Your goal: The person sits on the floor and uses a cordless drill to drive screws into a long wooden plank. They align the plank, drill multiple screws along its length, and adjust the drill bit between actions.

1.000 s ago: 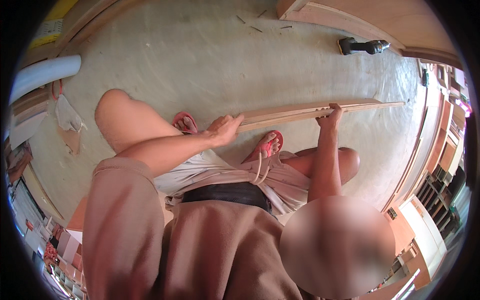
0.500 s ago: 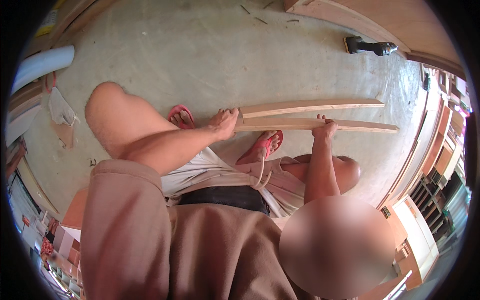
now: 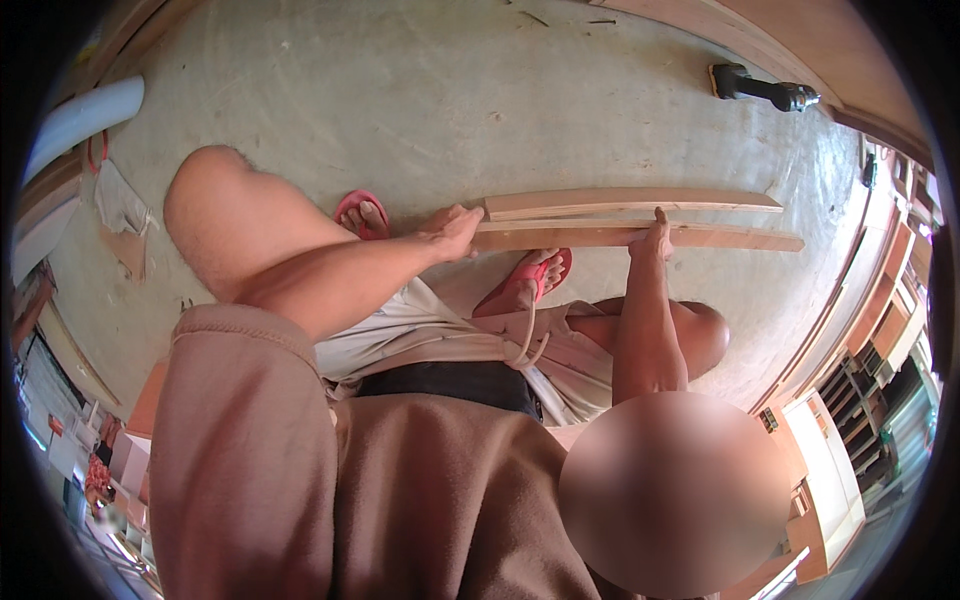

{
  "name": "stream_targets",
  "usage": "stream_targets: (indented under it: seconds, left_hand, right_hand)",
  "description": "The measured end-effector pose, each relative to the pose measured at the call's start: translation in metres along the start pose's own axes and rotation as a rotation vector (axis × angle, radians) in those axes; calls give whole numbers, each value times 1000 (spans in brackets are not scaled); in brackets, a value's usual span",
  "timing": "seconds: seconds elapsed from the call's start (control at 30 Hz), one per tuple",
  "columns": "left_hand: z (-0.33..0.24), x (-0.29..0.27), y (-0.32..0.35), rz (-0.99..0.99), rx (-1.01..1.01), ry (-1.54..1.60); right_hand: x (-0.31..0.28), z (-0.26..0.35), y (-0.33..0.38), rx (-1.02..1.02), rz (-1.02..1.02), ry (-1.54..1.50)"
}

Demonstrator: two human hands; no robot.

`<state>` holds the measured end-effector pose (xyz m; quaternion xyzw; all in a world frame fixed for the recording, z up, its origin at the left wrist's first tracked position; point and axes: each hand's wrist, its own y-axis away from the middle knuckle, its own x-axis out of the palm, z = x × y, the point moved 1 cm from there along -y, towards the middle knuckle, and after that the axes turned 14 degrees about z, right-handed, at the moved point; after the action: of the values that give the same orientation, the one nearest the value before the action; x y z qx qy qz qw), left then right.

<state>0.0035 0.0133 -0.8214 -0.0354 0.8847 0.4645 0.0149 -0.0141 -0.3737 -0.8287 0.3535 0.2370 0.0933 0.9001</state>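
Two long, pale wooden strips lie side by side over the floor in front of me. My left hand (image 3: 454, 231) is closed round the left end of the nearer strip (image 3: 570, 237). Farther along that same strip, my right hand (image 3: 654, 240) grips it, with its fingers pointing away from me. A narrow edge of this strip faces up and a broader face is turned toward me. Just beyond it is the farther strip (image 3: 630, 202), which neither hand clearly holds; its left end comes close to my left fingers.
My feet in red flip-flops (image 3: 545, 268) are close to the strips' near side. A cordless drill (image 3: 765, 90) lies at the far right beside a large wooden panel (image 3: 850, 60). A pale roll (image 3: 90, 120) sits at the left. Wooden pieces (image 3: 890, 290) are stacked along the right.
The nearer strip has rolled about its length, so its broad face now turns toward me. My right hand has turned with it. The whole view has shifted slightly.
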Motion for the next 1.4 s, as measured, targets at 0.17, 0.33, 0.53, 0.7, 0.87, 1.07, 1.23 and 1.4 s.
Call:
stream_targets:
  seconds: [0.17, 0.33, 0.53, 0.7, 0.87, 1.07, 1.23, 1.4]
  left_hand:
    - [1, -1, -2, -63, 27, 35]
    - [2, 25, -22, -150, -28, 146]
    - [5, 25, -31, -36, -54, 53]
    - [-1, 13, -20, -61, -57, 97]
    - [-2, 15, -15, -82, -76, 173]
    - [0, 17, -16, -55, -101, 163]
    - [-9, -1, -9, 79, -135, 60]
    - [-7, 9, -11, -82, -128, -25]
  right_hand:
    - [7, 6, 23, 1, -174, 112]
    - [3, 6, 23, -18, -187, 176]
    - [14, 6, 26, -22, -161, 226]
    - [17, 0, 22, -44, -78, 164]
    - [8, -6, 9, -121, 105, -59]
    - [7, -5, -4, -54, -20, -170]
    - [3, -6, -8, -61, 46, -265]
    - [6, -1, 0, -56, 64, -268]
